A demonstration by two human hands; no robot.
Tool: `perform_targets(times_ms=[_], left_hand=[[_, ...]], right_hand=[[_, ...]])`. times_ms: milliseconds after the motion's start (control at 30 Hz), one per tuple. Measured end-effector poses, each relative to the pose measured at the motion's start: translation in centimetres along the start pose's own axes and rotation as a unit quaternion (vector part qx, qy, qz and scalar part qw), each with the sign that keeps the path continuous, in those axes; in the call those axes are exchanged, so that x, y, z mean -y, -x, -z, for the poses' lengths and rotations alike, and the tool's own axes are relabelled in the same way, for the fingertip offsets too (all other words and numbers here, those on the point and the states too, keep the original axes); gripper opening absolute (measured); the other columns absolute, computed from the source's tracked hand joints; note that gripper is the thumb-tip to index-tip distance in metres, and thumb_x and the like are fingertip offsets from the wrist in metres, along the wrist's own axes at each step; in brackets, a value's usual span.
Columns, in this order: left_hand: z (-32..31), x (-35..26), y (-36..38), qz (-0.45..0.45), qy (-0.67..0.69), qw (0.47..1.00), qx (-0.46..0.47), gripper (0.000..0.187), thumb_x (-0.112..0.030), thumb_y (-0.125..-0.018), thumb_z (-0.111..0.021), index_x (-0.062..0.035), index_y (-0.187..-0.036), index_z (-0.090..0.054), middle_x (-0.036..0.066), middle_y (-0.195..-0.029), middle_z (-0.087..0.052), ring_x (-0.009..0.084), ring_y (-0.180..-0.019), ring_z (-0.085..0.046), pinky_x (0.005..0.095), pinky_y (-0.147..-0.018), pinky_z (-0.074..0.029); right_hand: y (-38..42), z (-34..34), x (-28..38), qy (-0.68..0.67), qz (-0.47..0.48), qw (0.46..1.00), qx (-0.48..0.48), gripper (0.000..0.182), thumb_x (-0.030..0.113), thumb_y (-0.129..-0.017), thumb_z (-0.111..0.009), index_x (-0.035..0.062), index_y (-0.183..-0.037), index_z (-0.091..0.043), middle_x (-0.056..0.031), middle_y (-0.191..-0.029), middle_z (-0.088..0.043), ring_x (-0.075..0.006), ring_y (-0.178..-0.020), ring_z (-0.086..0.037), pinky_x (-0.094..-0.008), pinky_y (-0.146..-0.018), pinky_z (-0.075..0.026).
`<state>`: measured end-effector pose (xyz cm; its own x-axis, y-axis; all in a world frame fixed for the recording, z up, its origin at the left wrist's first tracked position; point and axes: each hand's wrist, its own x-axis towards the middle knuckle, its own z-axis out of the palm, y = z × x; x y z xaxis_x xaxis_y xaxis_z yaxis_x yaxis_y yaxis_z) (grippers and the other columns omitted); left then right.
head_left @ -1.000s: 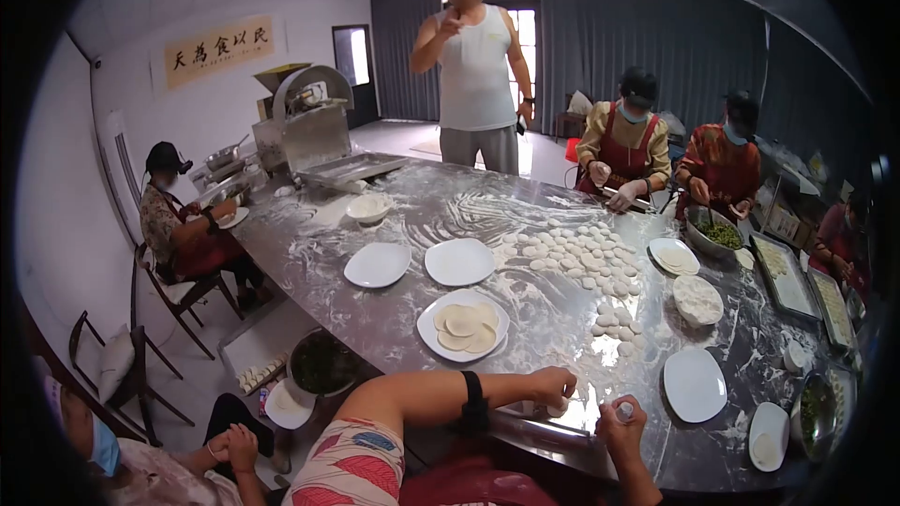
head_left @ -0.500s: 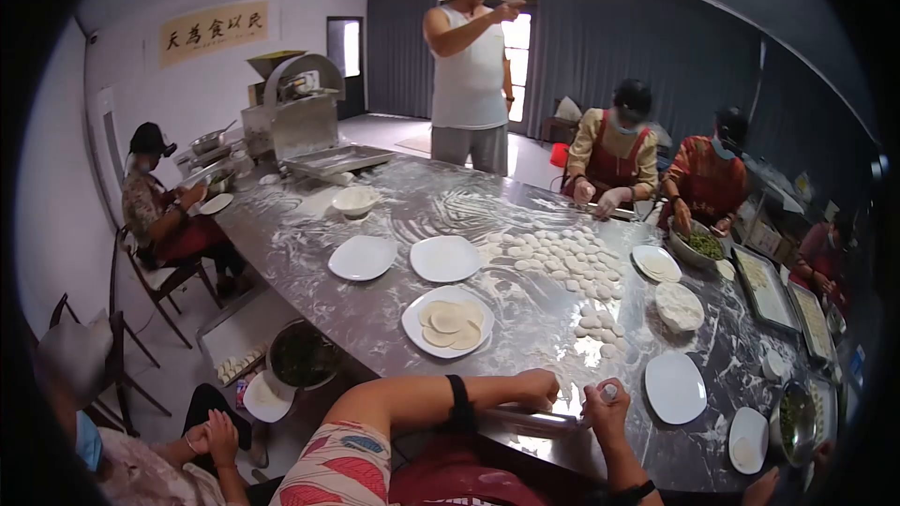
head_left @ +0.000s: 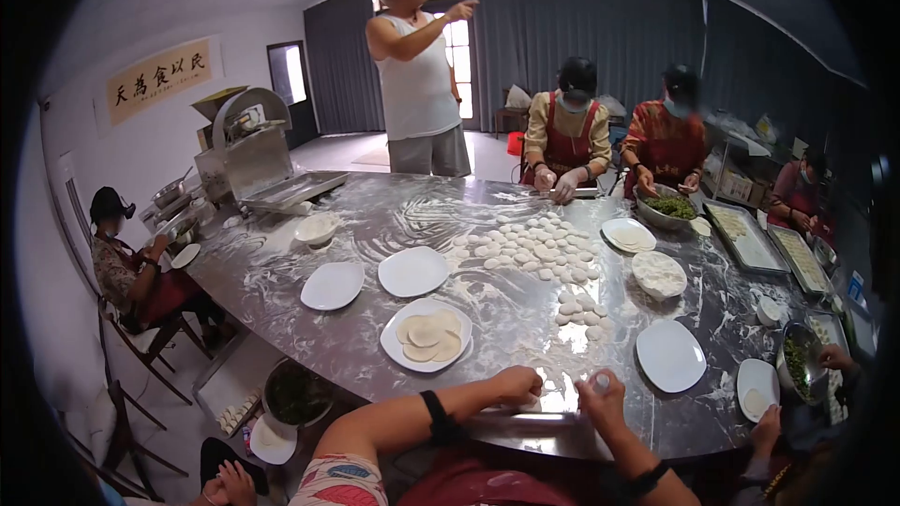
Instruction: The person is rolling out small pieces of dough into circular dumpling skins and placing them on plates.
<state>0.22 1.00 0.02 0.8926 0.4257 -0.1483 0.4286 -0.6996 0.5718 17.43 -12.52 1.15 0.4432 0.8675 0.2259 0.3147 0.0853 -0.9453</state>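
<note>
At the front edge of the steel table, my right hand is closed round a small rolling pin, whose pale end sticks out above the fist. My left hand is closed low over the table just to the left; what its fingers hold, if anything, is hidden. Beyond my hands lie a small group of flattened dough pieces and a larger spread of them. Left of these, a white plate carries several rolled dough wrappers.
Plates and a bowl of flour stand to the right. Co-workers sit at the far side, near a bowl of chopped greens and trays. A person stands behind the table. A metal machine is at back left.
My view has turned, so most of the scene sits further left. The standing person's arm now stretches out to the right. At the right, a hand now reaches the nearer greens bowl.
</note>
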Motion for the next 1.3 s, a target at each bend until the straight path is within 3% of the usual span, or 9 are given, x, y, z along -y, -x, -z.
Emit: perform_targets(times_ms=[100, 267, 433, 533, 733, 800, 967, 1233, 1300], left_hand=[[-0.4, 0.7, 0.7, 0.003, 0.05, 0.999, -0.017, 0.018, -0.016, -0.067, -0.067, -0.0038, -0.08, -0.062, 0.014, -0.076, -0.063, 0.0288, -0.073, -0.061, 0.0376, -0.065, -0.046], [0.4, -0.9, 0.1, 0.077, -0.016, 0.996, -0.028, 0.016, -0.015, -0.069, -0.067, -0.0055, -0.081, -0.063, 0.013, -0.078, -0.064, 0.0276, -0.075, -0.062, 0.0377, -0.066, -0.047], [0.2, -0.3, 0.4, -0.008, 0.011, 1.0, -0.008, 0.019, -0.015, -0.072, -0.065, -0.0026, -0.086, -0.062, 0.015, -0.077, -0.064, 0.0281, -0.075, -0.063, 0.0377, -0.068, -0.047], [0.4, -0.5, 1.7, 0.068, 0.118, 0.991, 0.008, 0.019, -0.015, -0.072, -0.066, -0.0018, -0.086, -0.063, 0.015, -0.076, -0.064, 0.0271, -0.073, -0.063, 0.0376, -0.066, -0.047], [0.6, -0.2, -0.3, 0.121, -0.039, 0.991, 0.037, 0.038, -0.038, -0.073, -0.066, -0.0028, -0.088, -0.068, 0.018, -0.081, -0.066, 0.0291, -0.074, -0.064, 0.04, -0.065, -0.048], [-0.4, 0.6, -0.1, 0.071, 0.049, 0.996, 0.002, 0.03, -0.032, -0.075, -0.065, -0.0045, -0.088, -0.068, 0.016, -0.08, -0.066, 0.0274, -0.072, -0.064, 0.0387, -0.066, -0.048], [0.2, -0.4, 1.9, 0.093, 0.074, 0.993, -0.022, 0.02, -0.023, -0.074, -0.066, -0.0046, -0.082, -0.065, 0.015, -0.078, -0.065, 0.0262, -0.069, -0.062, 0.0363, -0.067, -0.048], [0.7, -1.1, 0.0, 0.081, 0.009, 0.997, 0.013, 0.025, -0.026, -0.078, -0.061, -0.0034, -0.086, -0.067, 0.02, -0.082, -0.065, 0.0336, -0.078, -0.062, 0.0415, -0.069, -0.047], [0.3, -0.1, 0.1, 0.047, -0.023, 0.998, 0.032, 0.023, -0.023, -0.075, -0.062, -0.0029, -0.087, -0.064, 0.018, -0.08, -0.064, 0.031, -0.075, -0.061, 0.0404, -0.067, -0.046]], right_hand=[[2.0, 0.4, 0.1, -0.107, -0.04, 0.993, 0.008, 0.021, 0.008, -0.077, -0.069, 0.003, -0.072, -0.049, -0.0046, -0.054, -0.055, -0.0099, -0.046, -0.053, -0.0257, -0.042, -0.042], [-3.1, -1.3, -0.3, -0.02, 0.015, 1.0, 0.015, 0.021, 0.01, -0.078, -0.068, 0.003, -0.071, -0.05, -0.003, -0.052, -0.054, -0.0103, -0.044, -0.051, -0.0258, -0.042, -0.04], [-0.1, -0.1, -0.3, -0.011, 0.004, 1.0, -0.004, 0.022, 0.01, -0.078, -0.068, 0.0034, -0.07, -0.049, -0.0033, -0.052, -0.054, -0.0091, -0.045, -0.051, -0.0252, -0.042, -0.041], [2.4, 0.6, 0.6, -0.108, -0.032, 0.994, 0.01, 0.02, 0.008, -0.077, -0.068, 0.0028, -0.071, -0.049, -0.0031, -0.052, -0.054, -0.0088, -0.046, -0.052, -0.0256, -0.043, -0.041], [-3.6, -2.2, -1.4, -0.061, 0.014, 0.998, -0.009, 0.017, 0.014, -0.081, -0.062, 0.0001, -0.075, -0.054, -0.0003, -0.051, -0.048, -0.0089, -0.042, -0.042, -0.0281, -0.042, -0.037], [-3.1, -1.7, -2.1, 0.009, 0.099, 0.995, -0.026, 0.018, 0.016, -0.082, -0.066, 0.004, -0.078, -0.054, 0.0011, -0.053, -0.05, -0.007, -0.047, -0.046, -0.0268, -0.043, -0.038], [2.3, 1.4, 0.1, -0.074, -0.068, 0.993, 0.059, 0.025, 0.021, -0.081, -0.069, 0.0042, -0.077, -0.051, -0.0061, -0.057, -0.052, -0.0131, -0.054, -0.05, -0.0312, -0.053, -0.043], [-4.3, -2.0, -2.8, 0.066, 0.064, 0.996, -0.019, 0.033, 0.025, -0.078, -0.069, -0.0012, -0.093, -0.056, -0.0222, -0.07, -0.059, -0.0371, -0.068, -0.061, -0.0401, -0.06, -0.047], [-1.7, -0.4, 0.3, 0.027, -0.021, 0.999, 0.039, 0.023, 0.015, -0.079, -0.067, -0.0003, -0.091, -0.056, -0.0089, -0.061, -0.059, -0.0163, -0.05, -0.055, -0.0308, -0.048, -0.045]])
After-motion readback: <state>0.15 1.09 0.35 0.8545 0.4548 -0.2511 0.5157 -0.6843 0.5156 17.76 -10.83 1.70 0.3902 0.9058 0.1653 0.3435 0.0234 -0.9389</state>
